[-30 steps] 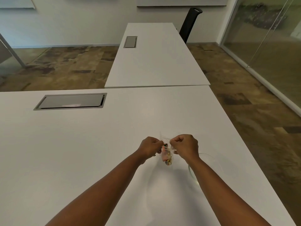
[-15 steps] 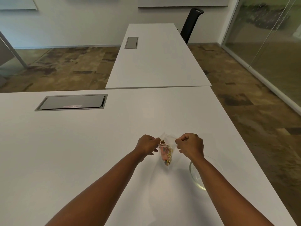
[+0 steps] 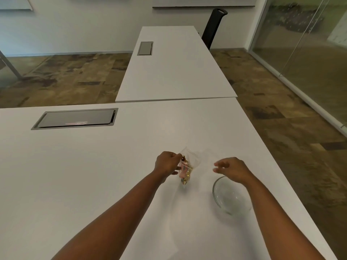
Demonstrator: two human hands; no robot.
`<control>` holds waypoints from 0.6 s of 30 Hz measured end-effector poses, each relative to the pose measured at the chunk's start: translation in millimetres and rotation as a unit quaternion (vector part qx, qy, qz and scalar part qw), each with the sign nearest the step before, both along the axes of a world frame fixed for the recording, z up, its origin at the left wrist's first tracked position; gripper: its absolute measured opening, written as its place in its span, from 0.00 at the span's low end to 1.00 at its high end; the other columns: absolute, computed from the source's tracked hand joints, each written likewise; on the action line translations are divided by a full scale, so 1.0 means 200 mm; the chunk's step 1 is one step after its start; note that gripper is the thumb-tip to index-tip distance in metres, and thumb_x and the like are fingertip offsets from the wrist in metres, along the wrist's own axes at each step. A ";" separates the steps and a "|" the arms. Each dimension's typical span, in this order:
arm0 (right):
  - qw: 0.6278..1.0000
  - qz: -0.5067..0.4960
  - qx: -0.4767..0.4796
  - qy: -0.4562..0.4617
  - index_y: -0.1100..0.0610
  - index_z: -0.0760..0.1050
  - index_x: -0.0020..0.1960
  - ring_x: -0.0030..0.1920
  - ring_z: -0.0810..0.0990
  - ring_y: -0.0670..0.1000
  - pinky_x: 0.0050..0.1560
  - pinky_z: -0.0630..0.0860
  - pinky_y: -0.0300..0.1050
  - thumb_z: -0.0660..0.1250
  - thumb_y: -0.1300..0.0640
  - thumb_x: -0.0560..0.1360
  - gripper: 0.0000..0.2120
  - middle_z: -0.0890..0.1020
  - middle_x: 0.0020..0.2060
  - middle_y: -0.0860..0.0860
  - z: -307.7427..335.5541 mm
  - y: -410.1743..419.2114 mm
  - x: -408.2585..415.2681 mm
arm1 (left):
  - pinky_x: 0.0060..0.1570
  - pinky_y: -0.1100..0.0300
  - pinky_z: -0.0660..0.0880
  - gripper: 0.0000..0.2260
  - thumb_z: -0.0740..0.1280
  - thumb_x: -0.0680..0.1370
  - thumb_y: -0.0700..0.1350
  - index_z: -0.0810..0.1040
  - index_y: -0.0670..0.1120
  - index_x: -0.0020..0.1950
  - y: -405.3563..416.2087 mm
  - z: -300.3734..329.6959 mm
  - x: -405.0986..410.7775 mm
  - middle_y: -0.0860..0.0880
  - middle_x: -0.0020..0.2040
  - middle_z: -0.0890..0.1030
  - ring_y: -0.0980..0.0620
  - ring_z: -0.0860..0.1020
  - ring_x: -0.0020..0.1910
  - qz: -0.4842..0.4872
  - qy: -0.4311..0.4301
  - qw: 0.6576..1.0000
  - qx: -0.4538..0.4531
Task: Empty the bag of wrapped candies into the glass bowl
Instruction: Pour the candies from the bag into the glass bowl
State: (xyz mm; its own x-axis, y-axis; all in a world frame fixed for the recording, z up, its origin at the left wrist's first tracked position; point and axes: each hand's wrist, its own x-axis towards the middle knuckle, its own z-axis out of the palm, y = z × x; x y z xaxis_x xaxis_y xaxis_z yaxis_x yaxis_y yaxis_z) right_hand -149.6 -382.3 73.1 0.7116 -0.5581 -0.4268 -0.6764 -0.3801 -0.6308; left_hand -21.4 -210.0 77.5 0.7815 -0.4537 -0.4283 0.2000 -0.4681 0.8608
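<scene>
A small clear plastic bag (image 3: pixel 187 168) with gold and pink wrapped candies hangs above the white table, pinched at its top edge by my left hand (image 3: pixel 167 163). My right hand (image 3: pixel 231 168) hovers to the right of the bag, fingers spread and blurred, holding nothing. Just below that hand an empty glass bowl (image 3: pixel 230 197) sits on the table (image 3: pixel 93 175), partly covered by my right wrist. The bag is left of the bowl, not over it.
A dark cable hatch (image 3: pixel 75 119) is set into the table at the far left. A second white table (image 3: pixel 174 68) butts against the far edge, with a black chair (image 3: pixel 214 27) behind it. The table's right edge runs close to the bowl; a glass wall (image 3: pixel 309 53) stands at right.
My right hand has let go of the bag and moved right, fingers opening, to above the bowl. The bag now hangs from my left hand alone.
</scene>
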 end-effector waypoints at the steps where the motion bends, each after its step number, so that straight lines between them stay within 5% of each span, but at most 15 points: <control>1: 0.997 0.030 -0.034 0.066 0.59 0.78 0.59 0.59 0.78 0.54 0.58 0.71 0.43 0.73 0.54 0.69 0.20 0.82 0.56 0.56 -0.02 -0.05 -0.04 | 0.32 0.61 0.75 0.07 0.62 0.74 0.42 0.74 0.41 0.39 0.00 0.00 0.00 0.46 0.38 0.78 0.53 0.80 0.33 0.000 -0.002 1.000 0.001; 5: 0.975 0.037 -0.064 0.208 0.58 0.74 0.63 0.62 0.76 0.57 0.63 0.71 0.46 0.74 0.56 0.69 0.24 0.78 0.62 0.57 -0.12 -0.12 -0.17 | 0.34 0.60 0.76 0.05 0.61 0.74 0.41 0.74 0.41 0.41 0.00 0.00 0.00 0.44 0.41 0.78 0.52 0.80 0.33 0.008 -0.003 1.000 0.001; 9: 0.983 -0.068 -0.094 0.144 0.60 0.80 0.56 0.51 0.81 0.58 0.54 0.77 0.48 0.67 0.57 0.74 0.13 0.83 0.53 0.59 -0.22 -0.11 -0.21 | 0.34 0.60 0.76 0.06 0.61 0.74 0.41 0.72 0.41 0.38 0.00 0.00 -0.01 0.45 0.39 0.78 0.52 0.81 0.33 0.011 -0.006 1.000 0.004; 18: 0.987 -0.075 -0.083 0.114 0.62 0.81 0.51 0.50 0.82 0.61 0.52 0.80 0.51 0.64 0.58 0.73 0.11 0.84 0.49 0.60 -0.28 -0.01 -0.13 | 0.34 0.60 0.76 0.06 0.62 0.74 0.42 0.74 0.41 0.39 0.02 0.02 -0.02 0.43 0.41 0.79 0.52 0.81 0.33 0.016 -0.024 1.000 0.008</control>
